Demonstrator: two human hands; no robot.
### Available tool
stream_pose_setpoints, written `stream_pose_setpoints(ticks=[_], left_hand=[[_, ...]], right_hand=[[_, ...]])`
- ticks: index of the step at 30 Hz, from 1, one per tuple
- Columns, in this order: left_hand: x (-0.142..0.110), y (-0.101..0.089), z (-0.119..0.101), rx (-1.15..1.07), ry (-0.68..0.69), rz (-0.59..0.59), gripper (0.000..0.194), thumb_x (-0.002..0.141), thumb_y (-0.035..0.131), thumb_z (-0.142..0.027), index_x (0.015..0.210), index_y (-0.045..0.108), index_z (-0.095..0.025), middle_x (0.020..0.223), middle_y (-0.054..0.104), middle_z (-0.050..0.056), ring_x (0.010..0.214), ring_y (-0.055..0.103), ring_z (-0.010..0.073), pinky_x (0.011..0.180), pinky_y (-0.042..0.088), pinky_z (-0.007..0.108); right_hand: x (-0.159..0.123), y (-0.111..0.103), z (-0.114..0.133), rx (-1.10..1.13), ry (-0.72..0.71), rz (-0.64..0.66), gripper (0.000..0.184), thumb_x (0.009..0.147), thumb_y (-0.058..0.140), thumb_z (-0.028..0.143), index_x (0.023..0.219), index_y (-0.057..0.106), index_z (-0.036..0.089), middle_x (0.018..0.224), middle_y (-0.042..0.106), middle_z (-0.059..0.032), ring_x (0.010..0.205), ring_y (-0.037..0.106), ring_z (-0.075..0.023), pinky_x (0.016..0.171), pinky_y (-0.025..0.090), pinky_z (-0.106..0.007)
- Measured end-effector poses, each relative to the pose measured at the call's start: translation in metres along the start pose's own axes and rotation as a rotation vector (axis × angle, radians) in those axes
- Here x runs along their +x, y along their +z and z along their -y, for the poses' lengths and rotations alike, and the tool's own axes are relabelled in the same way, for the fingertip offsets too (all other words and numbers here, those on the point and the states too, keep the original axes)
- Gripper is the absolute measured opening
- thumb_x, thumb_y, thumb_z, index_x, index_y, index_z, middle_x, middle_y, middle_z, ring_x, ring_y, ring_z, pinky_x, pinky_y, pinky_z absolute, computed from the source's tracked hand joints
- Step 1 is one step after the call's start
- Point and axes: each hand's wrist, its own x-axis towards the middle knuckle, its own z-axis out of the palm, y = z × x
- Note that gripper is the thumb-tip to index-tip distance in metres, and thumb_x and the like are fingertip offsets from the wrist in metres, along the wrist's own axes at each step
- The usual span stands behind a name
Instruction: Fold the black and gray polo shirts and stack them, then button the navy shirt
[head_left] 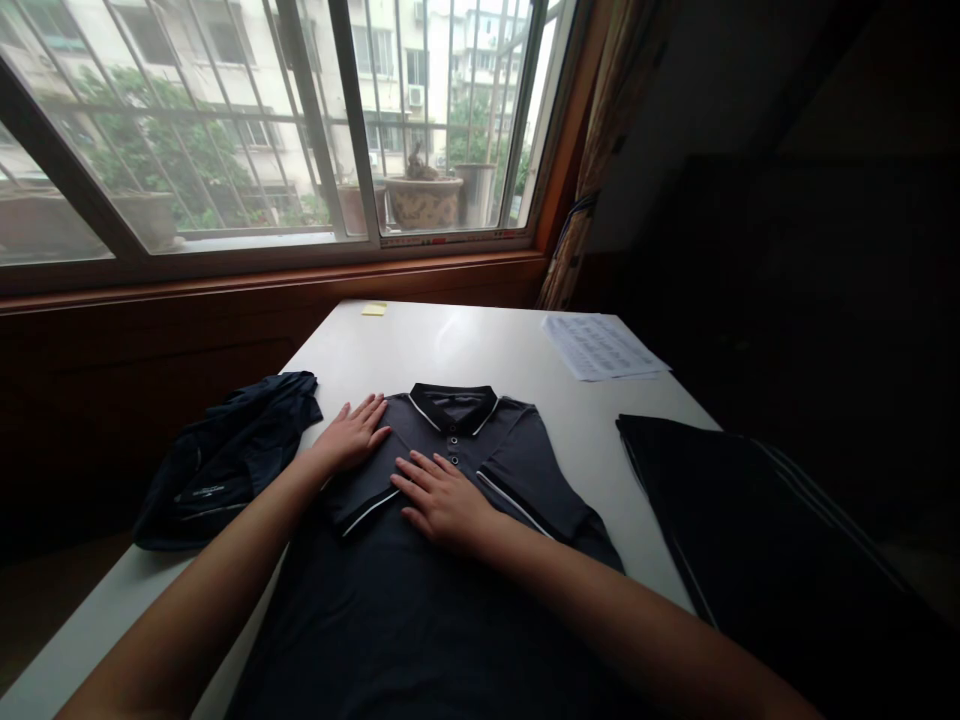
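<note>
A dark polo shirt lies front up on the white table, its black, white-edged collar toward the window. Both short sleeves lie across its front, each with a white stripe near the hem. My left hand rests flat on the shirt's left shoulder, fingers stretched out. Flat on the chest below the buttons, over the inner end of the left sleeve, is my right hand, fingers extended. Neither hand grips anything. My forearms cover parts of the shirt's body, and its lower end runs out of view.
A crumpled dark garment sits at the table's left edge. On the right lies a dark folded garment. Printed sheets and a yellow sticky note are at the far end of the white table, below a barred window.
</note>
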Motion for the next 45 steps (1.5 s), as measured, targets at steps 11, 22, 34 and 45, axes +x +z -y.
stream_pose_setpoints(ticks=[11, 22, 34, 45], left_hand=[[0.016, -0.016, -0.016, 0.086, -0.086, -0.076, 0.062, 0.103, 0.026, -0.045, 0.157, 0.029, -0.016, 0.166, 0.022, 0.011, 0.154, 0.013, 0.0320, 0.120, 0.009, 0.065], [-0.060, 0.005, -0.075, 0.007, 0.104, -0.168, 0.064, 0.104, 0.028, -0.051, 0.157, 0.031, -0.016, 0.165, 0.026, 0.008, 0.153, 0.022, 0.0249, 0.123, 0.021, 0.046], [-0.036, 0.002, -0.070, -0.059, -0.037, -0.034, 0.074, 0.101, 0.018, -0.063, 0.159, 0.023, -0.018, 0.167, 0.015, 0.006, 0.155, 0.012, 0.0264, 0.124, 0.013, 0.050], [0.014, 0.005, -0.054, -0.034, -0.120, -0.049, 0.076, 0.101, 0.020, -0.061, 0.158, 0.025, -0.011, 0.166, 0.018, 0.012, 0.154, 0.016, 0.0259, 0.124, 0.015, 0.046]], right_hand=[[-0.022, -0.006, 0.007, 0.037, 0.009, 0.063, 0.061, 0.104, 0.033, 0.053, 0.157, 0.032, 0.021, 0.166, 0.021, -0.0040, 0.154, 0.012, -0.0221, 0.125, 0.011, -0.043], [-0.060, -0.011, 0.004, 0.148, -0.014, 0.125, 0.064, 0.104, 0.035, 0.052, 0.157, 0.030, 0.017, 0.166, 0.019, -0.0071, 0.155, 0.009, -0.0229, 0.126, 0.005, -0.046], [-0.096, -0.048, -0.067, 0.021, 0.353, -0.121, 0.059, 0.104, 0.032, 0.044, 0.154, 0.037, 0.013, 0.164, 0.028, -0.0113, 0.152, 0.024, -0.0231, 0.124, 0.023, -0.043], [-0.077, -0.026, -0.137, -0.164, 0.674, -0.053, 0.074, 0.101, 0.028, 0.057, 0.157, 0.028, 0.008, 0.166, 0.019, -0.0130, 0.154, 0.015, -0.0249, 0.125, 0.013, -0.046]])
